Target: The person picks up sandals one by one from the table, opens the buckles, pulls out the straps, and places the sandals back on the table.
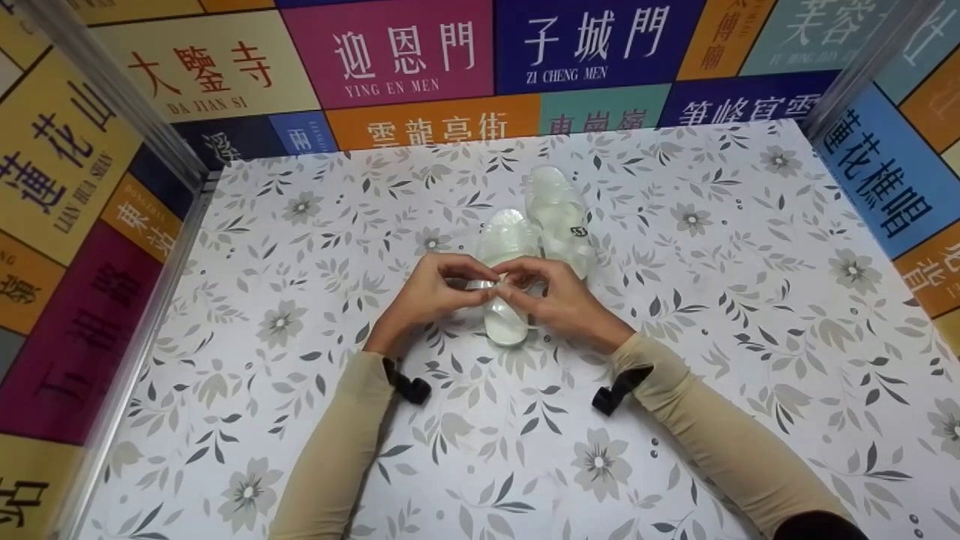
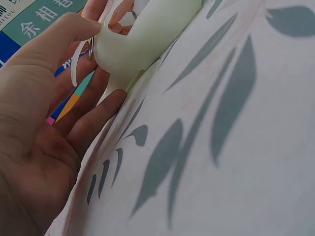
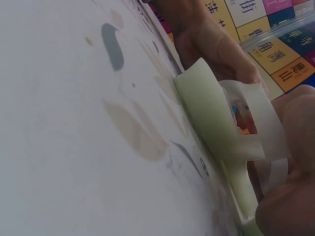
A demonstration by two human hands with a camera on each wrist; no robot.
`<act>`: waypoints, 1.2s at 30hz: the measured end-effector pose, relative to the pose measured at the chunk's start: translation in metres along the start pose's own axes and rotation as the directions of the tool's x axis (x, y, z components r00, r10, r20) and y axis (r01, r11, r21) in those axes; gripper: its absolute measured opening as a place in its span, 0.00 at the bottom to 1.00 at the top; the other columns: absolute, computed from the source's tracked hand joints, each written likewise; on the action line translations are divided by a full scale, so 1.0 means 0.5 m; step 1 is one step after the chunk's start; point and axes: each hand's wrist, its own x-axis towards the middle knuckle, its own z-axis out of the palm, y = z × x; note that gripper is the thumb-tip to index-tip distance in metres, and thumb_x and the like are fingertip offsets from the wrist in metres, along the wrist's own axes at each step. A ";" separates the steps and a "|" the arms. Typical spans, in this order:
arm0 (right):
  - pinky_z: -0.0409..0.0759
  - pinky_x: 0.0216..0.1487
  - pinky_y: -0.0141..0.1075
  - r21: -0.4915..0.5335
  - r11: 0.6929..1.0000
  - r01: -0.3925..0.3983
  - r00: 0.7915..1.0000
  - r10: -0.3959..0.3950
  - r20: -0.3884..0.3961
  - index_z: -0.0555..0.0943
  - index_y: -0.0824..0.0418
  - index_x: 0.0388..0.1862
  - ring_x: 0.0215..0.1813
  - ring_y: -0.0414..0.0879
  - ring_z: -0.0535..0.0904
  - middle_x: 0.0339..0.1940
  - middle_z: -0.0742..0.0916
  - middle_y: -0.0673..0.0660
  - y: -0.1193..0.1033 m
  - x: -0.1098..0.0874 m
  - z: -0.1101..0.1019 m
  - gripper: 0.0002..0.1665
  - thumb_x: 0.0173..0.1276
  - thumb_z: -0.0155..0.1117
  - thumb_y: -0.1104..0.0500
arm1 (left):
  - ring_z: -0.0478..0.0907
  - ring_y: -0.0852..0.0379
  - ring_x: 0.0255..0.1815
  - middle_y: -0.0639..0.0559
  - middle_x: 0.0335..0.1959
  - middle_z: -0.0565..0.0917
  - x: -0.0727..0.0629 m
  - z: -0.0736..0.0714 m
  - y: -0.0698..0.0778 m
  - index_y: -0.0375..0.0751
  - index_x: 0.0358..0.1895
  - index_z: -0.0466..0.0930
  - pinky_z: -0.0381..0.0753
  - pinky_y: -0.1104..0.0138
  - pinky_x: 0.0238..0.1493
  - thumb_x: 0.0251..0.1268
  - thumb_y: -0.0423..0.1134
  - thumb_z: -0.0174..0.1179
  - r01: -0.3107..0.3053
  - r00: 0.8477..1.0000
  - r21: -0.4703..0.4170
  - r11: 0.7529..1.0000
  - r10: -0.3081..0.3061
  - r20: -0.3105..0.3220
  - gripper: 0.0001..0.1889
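A translucent pale-green sandal (image 1: 507, 330) lies flat on the patterned surface, its toe pointing away. Over its ankle strap (image 3: 270, 123) both hands meet. My left hand (image 1: 435, 291) pinches the strap near a small metal buckle (image 2: 91, 45), thumb against fingers. From the other side, my right hand (image 1: 561, 298) pinches the strap between thumb and fingers. In the left wrist view a loose strap end (image 2: 75, 66) hangs below the left thumb. The fingers partly hide the buckle in the head view. A matching sandal (image 1: 555, 199) lies just beyond, to the right.
The white tabletop (image 1: 465, 465) bears grey leaves and flowers. Behind it stands a wall (image 1: 420, 56) of coloured panels with Chinese lettering; similar panels flank the left and right sides, with clear edge strips at the corners.
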 end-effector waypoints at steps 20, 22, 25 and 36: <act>0.85 0.50 0.37 -0.004 1.000 -0.010 1.000 0.010 0.022 0.86 0.42 0.65 0.50 0.49 0.88 0.51 0.93 0.47 -0.004 0.004 -0.002 0.19 0.78 0.72 0.47 | 0.92 0.49 0.46 0.50 0.43 0.95 -0.002 -0.004 -0.002 0.48 0.47 0.94 0.91 0.58 0.53 0.65 0.37 0.79 -0.006 1.000 -0.006 1.000 0.006 -0.022 0.09; 0.85 0.48 0.35 -0.001 1.000 -0.011 1.000 0.011 0.012 0.87 0.43 0.63 0.49 0.49 0.88 0.49 0.93 0.47 -0.005 0.004 -0.002 0.18 0.78 0.72 0.47 | 0.92 0.49 0.46 0.49 0.43 0.94 -0.002 -0.003 -0.002 0.47 0.47 0.94 0.91 0.58 0.53 0.65 0.37 0.79 -0.012 1.000 -0.015 1.000 0.011 -0.019 0.09; 0.84 0.48 0.35 0.004 1.000 -0.015 1.000 0.015 0.001 0.88 0.43 0.62 0.47 0.49 0.88 0.47 0.93 0.48 -0.005 0.004 -0.001 0.17 0.77 0.73 0.47 | 0.92 0.50 0.45 0.48 0.43 0.94 -0.002 -0.002 -0.001 0.46 0.47 0.94 0.91 0.60 0.52 0.65 0.36 0.79 -0.015 1.000 -0.020 1.000 0.014 -0.018 0.09; 0.83 0.53 0.36 0.014 1.000 0.020 1.000 -0.020 0.005 0.87 0.47 0.62 0.47 0.49 0.87 0.44 0.93 0.50 0.004 0.004 0.002 0.17 0.77 0.73 0.49 | 0.92 0.50 0.47 0.46 0.44 0.94 0.000 -0.001 -0.001 0.47 0.47 0.94 0.90 0.63 0.51 0.64 0.38 0.80 -0.017 1.000 -0.022 1.000 0.017 -0.004 0.10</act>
